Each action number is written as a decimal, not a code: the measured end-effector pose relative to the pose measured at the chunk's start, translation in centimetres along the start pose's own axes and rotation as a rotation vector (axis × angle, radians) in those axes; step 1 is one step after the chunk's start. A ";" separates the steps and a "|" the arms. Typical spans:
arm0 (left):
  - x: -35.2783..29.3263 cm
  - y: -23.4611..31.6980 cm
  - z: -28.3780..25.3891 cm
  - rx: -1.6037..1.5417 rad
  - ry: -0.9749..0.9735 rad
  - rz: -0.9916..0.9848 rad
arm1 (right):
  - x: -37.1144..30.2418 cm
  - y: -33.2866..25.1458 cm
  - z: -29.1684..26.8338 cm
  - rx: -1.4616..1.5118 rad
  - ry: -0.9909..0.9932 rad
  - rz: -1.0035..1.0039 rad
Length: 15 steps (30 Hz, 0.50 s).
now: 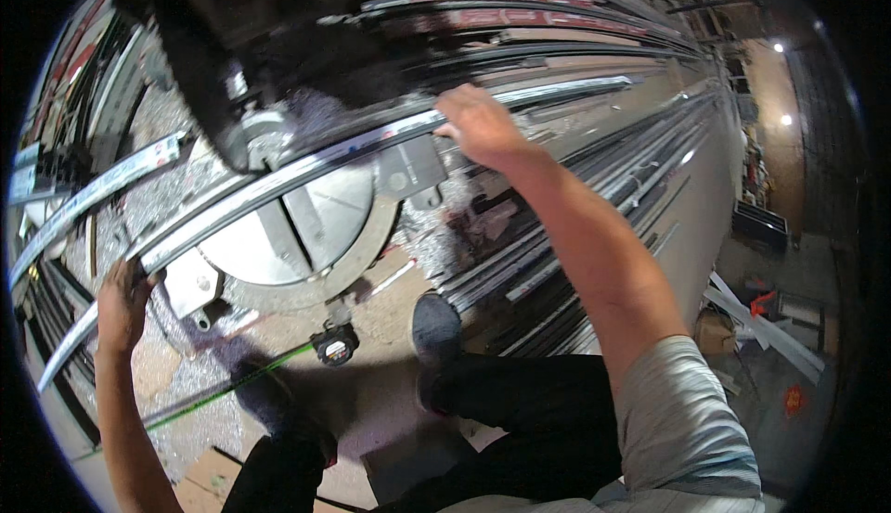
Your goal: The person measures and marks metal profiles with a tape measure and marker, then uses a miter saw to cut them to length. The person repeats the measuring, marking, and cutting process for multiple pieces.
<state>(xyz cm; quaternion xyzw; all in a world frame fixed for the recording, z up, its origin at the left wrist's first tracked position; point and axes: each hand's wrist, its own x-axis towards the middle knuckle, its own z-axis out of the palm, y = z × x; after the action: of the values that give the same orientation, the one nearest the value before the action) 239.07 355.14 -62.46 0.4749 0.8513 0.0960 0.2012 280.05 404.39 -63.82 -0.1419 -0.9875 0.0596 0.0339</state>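
A long silvery metal profile [297,177] lies slantwise across the round turntable [329,221] of a mitre saw. My left hand [125,304] is closed at the profile's near left end, its fingertips partly hidden. Farther right, my right hand [475,123] grips the same profile from above, fingers bent over it. The dark saw head with its toothed blade [190,72] hangs above and behind the profile, between my two hands. Below the turntable, a black tape measure [336,344] rests near my feet, with a green tape [232,388] drawn out to the left.
Several long metal profiles [548,253] lie stacked to the right, and more fill the racks [520,17] behind. Curved-looking strips [102,188] lie at the left. Metal shavings [158,184] cover the ground round the saw. My shoes [436,327] stand close before it.
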 end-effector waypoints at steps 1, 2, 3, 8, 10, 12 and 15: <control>0.1 -0.6 0.5 0.017 0.008 0.016 | 0.0 0.2 -0.2 0.007 0.004 -0.011; 0.4 -0.4 0.8 0.037 0.008 0.035 | -0.6 0.4 -0.5 0.019 0.006 -0.015; 0.6 -0.1 1.5 0.021 0.014 -0.010 | -0.9 0.6 -0.8 0.001 -0.013 0.004; 0.5 1.0 0.9 -0.028 0.015 -0.028 | -0.9 0.1 -1.1 -0.034 -0.009 0.020; 0.5 0.5 1.1 -0.070 0.014 -0.039 | -0.9 -0.1 -0.9 0.006 -0.010 0.051; 0.5 0.5 1.2 0.003 0.036 0.042 | -0.9 -0.7 -1.6 0.032 -0.093 0.131; 1.0 2.3 0.1 0.028 0.022 0.044 | -1.1 -0.6 -2.5 0.005 -0.130 0.121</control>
<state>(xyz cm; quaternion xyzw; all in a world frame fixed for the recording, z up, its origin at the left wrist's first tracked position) 240.43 357.19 -61.99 0.4952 0.8441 0.0939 0.1829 281.14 403.76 -61.30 -0.1970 -0.9771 0.0734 -0.0337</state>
